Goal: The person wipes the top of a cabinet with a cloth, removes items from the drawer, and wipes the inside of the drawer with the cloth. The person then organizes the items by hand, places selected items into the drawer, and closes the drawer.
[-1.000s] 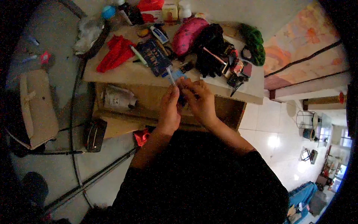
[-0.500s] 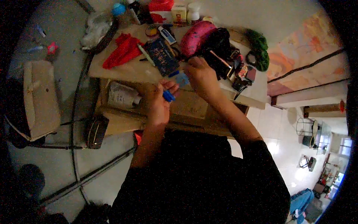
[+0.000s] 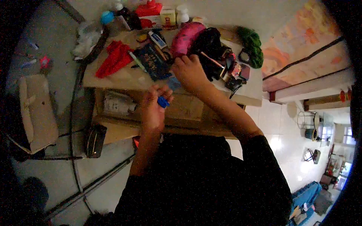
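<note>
My left hand (image 3: 154,107) is palm up at the table's front edge, fingers curled around a small blue object (image 3: 163,101) whose kind I cannot make out. Over the tabletop, my right hand (image 3: 191,74) has its fingers bent down and drawn together; whatever they grip is hidden. A pale blue see-through piece (image 3: 174,83) lies below that hand, partly covered. Left of it is a flat dark blue box or book (image 3: 152,62) with lettering. A pink rounded item (image 3: 186,39) and a black cloth or bag (image 3: 207,41) lie just behind my right hand.
Red cloth (image 3: 115,58), a pale pen (image 3: 137,61) and a white tube (image 3: 157,39) lie on the wooden table (image 3: 90,77). Bottles and boxes stand along the back. Compacts (image 3: 241,71) and green cloth (image 3: 252,43) are at right. An open compartment (image 3: 184,109) shows below.
The view has shifted, so the table appears further left. My right hand has moved slightly toward the back of the table. My left hand still holds the blue object.
</note>
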### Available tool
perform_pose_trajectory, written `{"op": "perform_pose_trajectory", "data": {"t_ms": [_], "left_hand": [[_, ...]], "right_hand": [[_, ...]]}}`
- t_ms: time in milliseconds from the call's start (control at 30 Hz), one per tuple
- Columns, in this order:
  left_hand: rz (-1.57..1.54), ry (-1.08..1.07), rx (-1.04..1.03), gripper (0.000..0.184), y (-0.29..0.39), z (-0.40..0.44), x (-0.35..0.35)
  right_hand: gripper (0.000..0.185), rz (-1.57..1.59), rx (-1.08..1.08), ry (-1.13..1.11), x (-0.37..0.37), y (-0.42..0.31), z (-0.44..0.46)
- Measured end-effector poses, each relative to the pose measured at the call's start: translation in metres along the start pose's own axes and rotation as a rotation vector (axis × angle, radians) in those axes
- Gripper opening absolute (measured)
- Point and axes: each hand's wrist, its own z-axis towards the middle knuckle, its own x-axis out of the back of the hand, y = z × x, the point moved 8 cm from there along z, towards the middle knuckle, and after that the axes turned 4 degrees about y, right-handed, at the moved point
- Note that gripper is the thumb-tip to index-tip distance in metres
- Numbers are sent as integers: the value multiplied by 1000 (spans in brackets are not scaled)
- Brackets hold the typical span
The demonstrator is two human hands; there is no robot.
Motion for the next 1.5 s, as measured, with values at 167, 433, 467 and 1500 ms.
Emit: {"op": "perform_pose_trajectory", "data": {"t_ms": [167, 433, 467, 1500], "left_hand": [[69, -39, -46, 44, 13, -7, -33], [138, -103, -77, 38, 35, 3, -89], [134, -123, -77, 40, 32, 11, -92], [-131, -54, 225, 36, -40, 17, -56]], "right_hand": [[21, 55, -84, 62, 31, 14, -5], [10, 1421, -747, 125, 17, 45, -31], [10, 1421, -746, 126, 18, 45, -31], [19, -22, -650, 150, 24, 134, -91]]}}
